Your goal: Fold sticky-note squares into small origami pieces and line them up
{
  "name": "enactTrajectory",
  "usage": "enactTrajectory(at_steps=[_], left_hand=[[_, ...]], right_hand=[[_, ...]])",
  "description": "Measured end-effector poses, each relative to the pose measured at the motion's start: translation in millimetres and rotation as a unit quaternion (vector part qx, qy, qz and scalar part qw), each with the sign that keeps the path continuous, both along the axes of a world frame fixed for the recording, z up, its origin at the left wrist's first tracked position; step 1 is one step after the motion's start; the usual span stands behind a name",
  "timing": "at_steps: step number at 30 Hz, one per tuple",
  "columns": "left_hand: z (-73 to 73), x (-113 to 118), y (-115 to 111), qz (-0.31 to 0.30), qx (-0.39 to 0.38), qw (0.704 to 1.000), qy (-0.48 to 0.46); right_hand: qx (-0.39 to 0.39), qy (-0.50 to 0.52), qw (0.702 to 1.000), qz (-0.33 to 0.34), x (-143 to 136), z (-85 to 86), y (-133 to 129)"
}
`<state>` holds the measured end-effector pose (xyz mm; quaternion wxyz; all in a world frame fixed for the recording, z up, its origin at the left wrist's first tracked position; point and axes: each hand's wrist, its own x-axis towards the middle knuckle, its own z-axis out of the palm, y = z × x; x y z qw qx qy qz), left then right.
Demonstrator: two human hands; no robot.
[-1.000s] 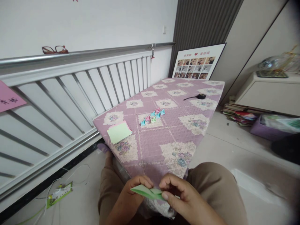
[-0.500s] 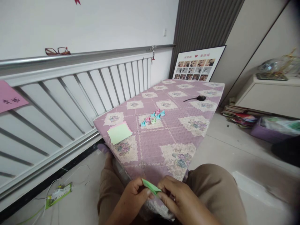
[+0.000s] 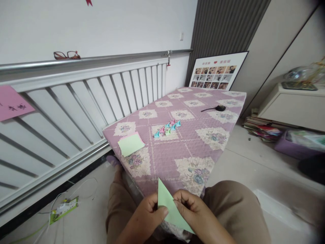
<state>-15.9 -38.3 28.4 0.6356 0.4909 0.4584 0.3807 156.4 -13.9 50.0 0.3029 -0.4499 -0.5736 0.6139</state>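
We are looking down over our own lap, holding a pale green paper [image 3: 166, 198] above the near corner of a table with a purple floral cloth [image 3: 165, 166]. The paper is showing a roughly triangular shape, with one sharp tip pointing away from us. Our left hand [image 3: 149, 213] is clamping its left edge, thumb lying on top and fingers curling behind. Our right hand [image 3: 189, 207] is pinching its right edge between thumb and bent fingers. Farther out, small folded papers [image 3: 167, 131] in blue, pink and green are sitting in a close cluster mid-table. To their left, a stack of sheets [image 3: 131, 145], green over pink, is lying near the table's edge, beside a white radiator [image 3: 95, 98]. A black object [image 3: 220, 108] with a thin tail is resting toward the far right.
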Motion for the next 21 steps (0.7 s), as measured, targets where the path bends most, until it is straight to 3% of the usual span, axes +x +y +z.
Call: enactTrajectory(at_steps=[5, 13, 21], left_hand=[[5.9, 1, 0, 0.007, -0.015, 1.0, -0.005], [1.4, 11, 1, 0.05, -0.051, 0.996, -0.044], [0.4, 9, -1, 0.048, -0.042, 0.997, -0.04]], right_hand=[[-0.034, 0.009, 0.999, 0.019, -1, -2.2, 0], [0.015, -0.022, 1.0, 0.009, -3, -5.6, 0], [-0.036, 0.013, 0.999, 0.013, -6, -5.0, -3]])
